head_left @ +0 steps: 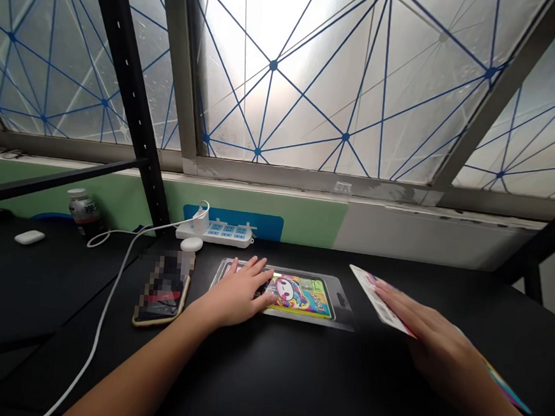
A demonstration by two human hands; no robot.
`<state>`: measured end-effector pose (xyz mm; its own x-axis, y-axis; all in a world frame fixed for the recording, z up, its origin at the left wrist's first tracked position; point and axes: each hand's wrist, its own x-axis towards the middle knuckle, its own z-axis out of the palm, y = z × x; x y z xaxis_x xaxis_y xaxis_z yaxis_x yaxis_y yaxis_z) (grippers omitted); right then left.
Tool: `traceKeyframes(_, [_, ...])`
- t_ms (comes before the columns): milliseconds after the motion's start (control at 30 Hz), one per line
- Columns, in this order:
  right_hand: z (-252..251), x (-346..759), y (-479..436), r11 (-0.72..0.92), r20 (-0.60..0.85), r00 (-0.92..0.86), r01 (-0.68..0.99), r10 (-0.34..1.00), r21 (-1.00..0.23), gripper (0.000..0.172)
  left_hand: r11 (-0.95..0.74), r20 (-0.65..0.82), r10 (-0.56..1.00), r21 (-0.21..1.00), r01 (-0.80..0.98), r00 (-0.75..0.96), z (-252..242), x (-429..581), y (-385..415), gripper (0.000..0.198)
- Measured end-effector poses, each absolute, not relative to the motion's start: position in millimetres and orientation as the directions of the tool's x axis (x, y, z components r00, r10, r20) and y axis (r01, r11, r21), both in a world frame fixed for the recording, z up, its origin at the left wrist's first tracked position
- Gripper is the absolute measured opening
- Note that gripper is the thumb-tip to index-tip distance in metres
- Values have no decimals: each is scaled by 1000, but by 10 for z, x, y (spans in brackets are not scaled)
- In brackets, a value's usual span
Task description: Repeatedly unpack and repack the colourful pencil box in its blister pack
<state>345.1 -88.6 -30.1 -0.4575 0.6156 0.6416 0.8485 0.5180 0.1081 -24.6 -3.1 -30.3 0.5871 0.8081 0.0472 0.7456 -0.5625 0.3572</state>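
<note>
My left hand [239, 295] lies with spread fingers on a clear plastic blister pack [343, 312] on the black table. Inside the pack shows a bright sticker-like cartoon booklet [299, 296] with a white character face; my fingers cover its left part. Off to the right, my right hand [435, 339] grips a thin printed card [376, 299], tilted on edge. The card's pale side faces left, and a colourful strip of it shows beyond my wrist. My right thumb is hidden.
Left of the pack lies a phone [163, 289]. A white cable [106, 313] runs to a power strip [230, 233] by the wall. A white earbud case [29, 237] and a bottle [85, 213] stand further left, beside a black metal post [132, 100].
</note>
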Motion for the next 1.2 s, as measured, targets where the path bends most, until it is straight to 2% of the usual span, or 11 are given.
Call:
traceKeyframes(100, [-19, 3025, -1181, 585, 682, -497, 801, 537, 124, 61, -583, 177, 807, 396, 710, 564, -363, -165, -34, 50])
traceKeyframes(233, [-145, 2299, -1406, 784, 403, -804, 560, 436, 269, 46, -598, 352, 801, 474, 646, 484, -366, -78, -66, 36])
traceKeyframes(333, [-446, 1838, -1306, 800, 338, -809, 562, 480, 210, 38, -595, 392, 803, 498, 630, 448, -326, -56, -107, 38])
traceKeyframes(433, [-568, 1543, -1034, 831, 258, -816, 551, 518, 75, 56, -610, 395, 793, 502, 613, 464, -309, -54, -126, 33])
traceKeyframes(533, [-490, 1418, -774, 845, 243, -814, 532, 528, -53, 67, -632, 386, 775, 498, 594, 500, -321, -68, -98, 29])
traceKeyframes(667, [-428, 1395, -641, 849, 244, -813, 507, 529, -152, 58, -639, 380, 768, 510, 576, 516, -342, -101, -30, 29])
traceKeyframes(800, [-466, 1432, -647, 882, 322, -825, 464, 464, -79, 27, -644, 399, 765, 492, 586, 506, -317, -115, -22, 29])
traceKeyframes(867, [-423, 1503, -613, 883, 403, -806, 470, 433, -7, 31, -658, 436, 750, 427, 620, 497, -285, -129, -37, 28])
traceKeyframes(1000, [-205, 1847, -355, 718, 462, -631, 696, 623, -18, 32, -631, 420, 760, 296, 717, 495, -255, -196, -47, 31])
traceKeyframes(1100, [-86, 2220, -82, 530, 239, -502, 845, 831, -68, 30, -574, 291, 812, 251, 779, 505, -299, -229, -34, 52])
traceKeyframes(1200, [-66, 2499, 118, 508, 75, -503, 845, 861, -169, 48, -548, 217, 835, 240, 801, 506, -356, -210, -24, 60])
